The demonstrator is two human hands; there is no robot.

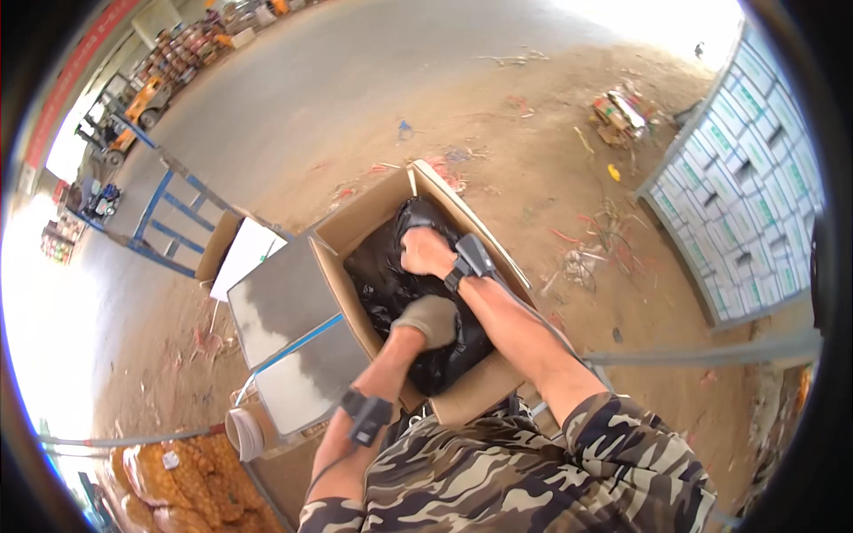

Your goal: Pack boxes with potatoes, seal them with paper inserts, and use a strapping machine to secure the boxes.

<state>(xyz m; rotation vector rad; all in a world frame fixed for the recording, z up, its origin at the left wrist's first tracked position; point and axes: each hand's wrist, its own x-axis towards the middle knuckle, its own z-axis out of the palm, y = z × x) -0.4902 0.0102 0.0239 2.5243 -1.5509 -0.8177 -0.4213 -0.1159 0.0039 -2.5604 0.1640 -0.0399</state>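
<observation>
In front of me stands an open cardboard box (pixel 340 223), its flaps raised, with a black plastic bag (pixel 433 373) filling its inside. My right hand (pixel 425 252) is bare and curled like a fist, gripping bunched plastic near the far part of the box. Closer to my body, my left hand (pixel 430 321) in a beige glove rests against the bag; it is blurred and its fingers are hard to make out. What the bag contains is hidden. Both forearms carry a strapped device.
Left of the box lies a grey-and-white panelled surface (pixel 286 300) crossed by a blue strip. A blue metal frame (pixel 173 220) stands beyond it. Stacked white cartons (pixel 740 173) rise at right, orange sacks (pixel 193 486) sit lower left, and forklifts (pixel 143 106) are far off. Litter covers the floor.
</observation>
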